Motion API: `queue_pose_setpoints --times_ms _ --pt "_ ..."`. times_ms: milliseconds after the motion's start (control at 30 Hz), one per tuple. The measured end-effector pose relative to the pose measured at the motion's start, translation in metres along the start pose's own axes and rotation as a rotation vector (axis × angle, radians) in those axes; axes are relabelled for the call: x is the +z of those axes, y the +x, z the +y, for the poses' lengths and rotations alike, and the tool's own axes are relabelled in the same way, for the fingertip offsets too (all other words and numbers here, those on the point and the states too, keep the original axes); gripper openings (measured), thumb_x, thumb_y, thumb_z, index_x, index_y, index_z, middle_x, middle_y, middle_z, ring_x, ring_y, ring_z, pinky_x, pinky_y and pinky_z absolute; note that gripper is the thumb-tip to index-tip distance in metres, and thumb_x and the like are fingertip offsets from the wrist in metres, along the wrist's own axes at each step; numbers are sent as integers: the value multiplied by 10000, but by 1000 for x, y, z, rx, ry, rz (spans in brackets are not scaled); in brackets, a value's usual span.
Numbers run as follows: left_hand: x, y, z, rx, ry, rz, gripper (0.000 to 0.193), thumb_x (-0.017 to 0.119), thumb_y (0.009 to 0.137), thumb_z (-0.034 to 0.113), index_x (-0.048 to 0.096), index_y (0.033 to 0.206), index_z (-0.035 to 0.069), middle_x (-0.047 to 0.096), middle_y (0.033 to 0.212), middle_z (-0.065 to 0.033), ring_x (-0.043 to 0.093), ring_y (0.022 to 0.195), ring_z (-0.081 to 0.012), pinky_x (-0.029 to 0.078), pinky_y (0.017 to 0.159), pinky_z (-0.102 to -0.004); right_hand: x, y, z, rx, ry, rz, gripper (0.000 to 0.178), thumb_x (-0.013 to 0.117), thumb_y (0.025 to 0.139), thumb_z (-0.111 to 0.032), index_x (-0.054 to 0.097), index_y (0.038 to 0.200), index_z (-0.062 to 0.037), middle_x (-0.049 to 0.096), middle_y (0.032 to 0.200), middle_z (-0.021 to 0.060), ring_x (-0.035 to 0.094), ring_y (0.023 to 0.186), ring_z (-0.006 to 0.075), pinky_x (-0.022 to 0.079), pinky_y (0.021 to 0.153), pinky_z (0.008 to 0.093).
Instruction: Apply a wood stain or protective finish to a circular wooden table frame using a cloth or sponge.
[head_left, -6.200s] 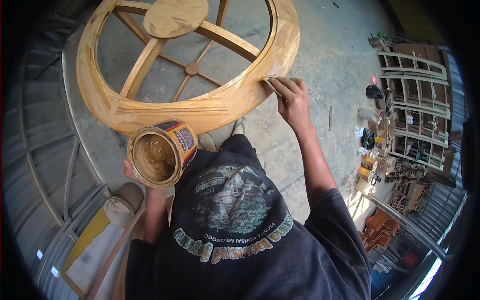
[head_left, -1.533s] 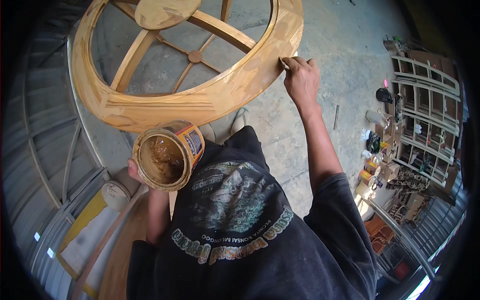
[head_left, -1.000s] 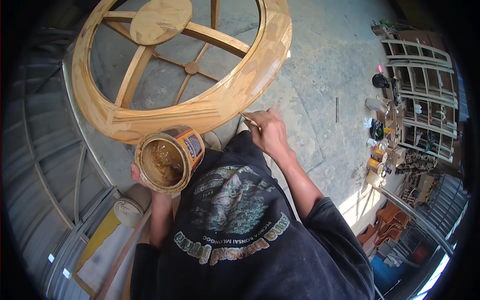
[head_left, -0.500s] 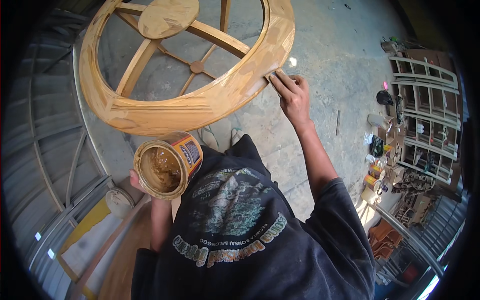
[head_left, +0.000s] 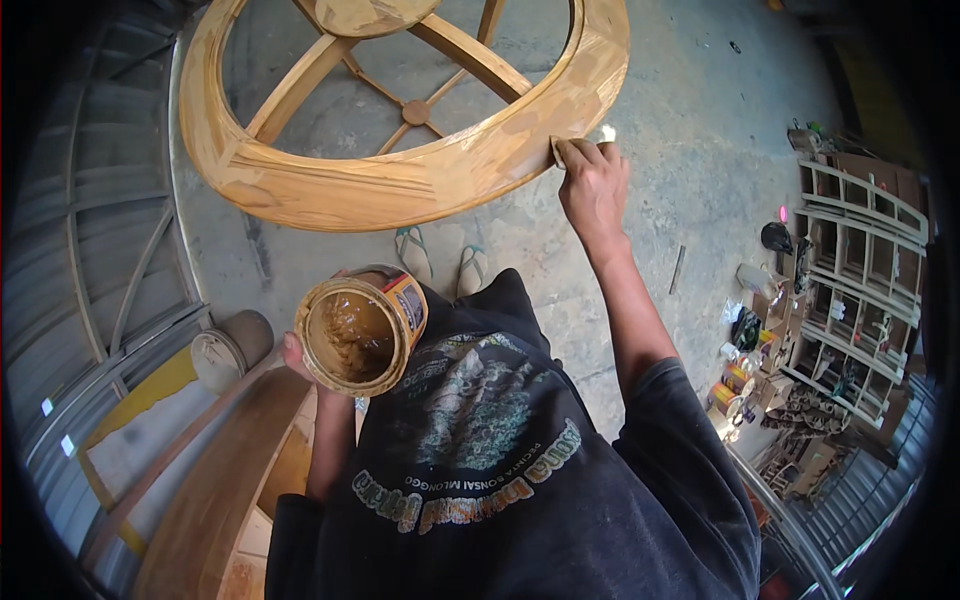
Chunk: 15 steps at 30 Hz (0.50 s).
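From the head camera, left hand [head_left: 297,352] gripped 1 open can [head_left: 360,333], held at chest height and holding brown paste partway up its walls. Right hand [head_left: 592,185] had its fingers pinched on a small pad [head_left: 560,150] pressed to the round wooden frame [head_left: 420,180] ahead.

Round frame [head_left: 400,185], upper frame: bare wood, matt, patchy with tan filler. Tin can [head_left: 362,332], centre left: metal, paper label, brown paste inside, lumpy. Floor [head_left: 700,130]: rough grey concrete. Shirt [head_left: 500,470]: dark cloth.
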<state>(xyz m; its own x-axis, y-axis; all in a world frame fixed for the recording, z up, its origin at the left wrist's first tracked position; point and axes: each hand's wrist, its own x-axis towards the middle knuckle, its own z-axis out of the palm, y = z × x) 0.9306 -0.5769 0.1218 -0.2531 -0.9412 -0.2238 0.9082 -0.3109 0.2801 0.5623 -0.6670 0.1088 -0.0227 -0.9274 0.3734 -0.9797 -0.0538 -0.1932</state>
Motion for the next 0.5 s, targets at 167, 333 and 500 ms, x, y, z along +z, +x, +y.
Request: queue_pose_setpoints --times_ms 167,333,500 --pt "12 -12 -3 49 480 291 1042 488 757 694 325 1394 -115 477 1345 -249 521 1203 -339 434 1026 -460 -11 -29 -37 -27 68 -70 350 583 729 1 698 1048 -84 675 987 19 538 853 218 394 721 342" --pt "7 -26 -3 39 498 233 1037 489 755 703 338 1397 -98 470 1356 -253 519 1207 -350 430 1027 -473 -27 -46 -32 -48 248 -136 410 591 702 46 686 1088 -54 672 1011 51 535 833 256 453 751 362" --pt "29 -23 -21 68 493 295 989 501 762 688 367 1394 -61 469 1360 -254 520 1205 -359 438 1019 -490 -25 -49 -32 -22 249 18 385 620 672 20 685 1047 -34 667 954 84 554 846 279 469 762 367"
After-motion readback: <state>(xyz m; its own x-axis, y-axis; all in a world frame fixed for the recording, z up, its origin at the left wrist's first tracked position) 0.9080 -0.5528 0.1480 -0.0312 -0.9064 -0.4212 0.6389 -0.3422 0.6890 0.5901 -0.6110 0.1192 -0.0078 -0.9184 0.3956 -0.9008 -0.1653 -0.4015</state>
